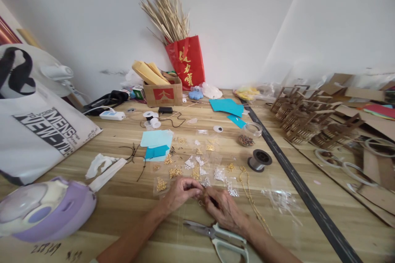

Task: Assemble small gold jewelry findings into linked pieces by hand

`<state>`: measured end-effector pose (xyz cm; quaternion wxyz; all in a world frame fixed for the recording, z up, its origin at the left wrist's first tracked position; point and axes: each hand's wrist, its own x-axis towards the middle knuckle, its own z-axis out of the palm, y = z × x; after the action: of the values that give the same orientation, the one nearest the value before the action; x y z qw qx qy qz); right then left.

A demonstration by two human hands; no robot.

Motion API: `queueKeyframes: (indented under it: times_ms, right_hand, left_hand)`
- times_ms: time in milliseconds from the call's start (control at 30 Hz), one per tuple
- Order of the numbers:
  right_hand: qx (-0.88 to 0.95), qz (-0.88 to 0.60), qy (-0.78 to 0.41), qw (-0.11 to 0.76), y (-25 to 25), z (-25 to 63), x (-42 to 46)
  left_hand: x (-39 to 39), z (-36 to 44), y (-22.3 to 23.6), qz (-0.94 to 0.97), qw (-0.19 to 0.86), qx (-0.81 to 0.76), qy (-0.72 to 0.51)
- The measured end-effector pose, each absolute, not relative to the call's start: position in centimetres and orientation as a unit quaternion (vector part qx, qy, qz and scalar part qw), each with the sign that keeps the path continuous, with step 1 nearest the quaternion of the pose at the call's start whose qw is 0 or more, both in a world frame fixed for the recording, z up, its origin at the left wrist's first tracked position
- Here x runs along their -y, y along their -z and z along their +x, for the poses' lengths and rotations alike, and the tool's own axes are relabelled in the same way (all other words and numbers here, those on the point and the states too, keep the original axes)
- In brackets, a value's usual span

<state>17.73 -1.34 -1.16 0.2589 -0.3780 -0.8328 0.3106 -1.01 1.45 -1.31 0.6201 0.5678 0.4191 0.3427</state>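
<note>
My left hand (184, 191) and my right hand (224, 209) meet just in front of small heaps of jewelry findings. Fingers on both are closed in a pinch, tips nearly touching; what they grip is too small to make out. A small metal ring (201, 203) shows just below the fingertips. Beneath my right wrist lie scissors (212, 232) with pale handles, blades pointing left. Gold beads (175, 172) are beyond my left hand, silver pieces (219, 174) beyond my right. A gold chain (249, 195) stretches along the right side of my right hand.
A wire spool (259, 160) and a jar of beads (246, 140) stand to the right. Teal sheets (156, 152) lie beyond the findings. At left are a purple-and-white appliance (58, 213) and a white bag (40, 131). Brown slatted baskets (321, 123) crowd the far right.
</note>
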Motion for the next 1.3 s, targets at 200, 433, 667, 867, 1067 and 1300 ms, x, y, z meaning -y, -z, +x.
queueKeyframes:
  times_ms: [200, 433, 667, 867, 1067, 1300]
  right_hand:
    - [0.833, -0.384, -0.305, 0.255, 1.1, 17.7, 1.4]
    - [0.832, -0.386, -0.309, 0.252, 0.9, 17.7, 1.3]
    - [0.833, -0.391, -0.299, 0.253, 0.8, 17.6, 1.4]
    - [0.836, -0.394, -0.292, 0.247, 0.8, 17.6, 1.5]
    - [0.844, -0.392, -0.278, 0.237, 0.6, 17.6, 1.4]
    - [0.846, -0.401, -0.269, 0.224, 0.7, 17.6, 1.5]
  left_hand:
    - [-1.5, -1.0, 1.6, 0.566, 0.629, -0.409, -0.342]
    - [-1.4, -1.1, 1.4, 0.579, 0.622, -0.407, -0.336]
    - [-1.5, -1.1, 0.9, 0.59, 0.617, -0.408, -0.324]
    - [-1.4, -1.0, 0.8, 0.601, 0.609, -0.403, -0.326]
    - [-1.5, -1.1, 1.1, 0.601, 0.62, -0.387, -0.323]
    - [-1.5, -1.0, 0.7, 0.631, 0.596, -0.379, -0.32]
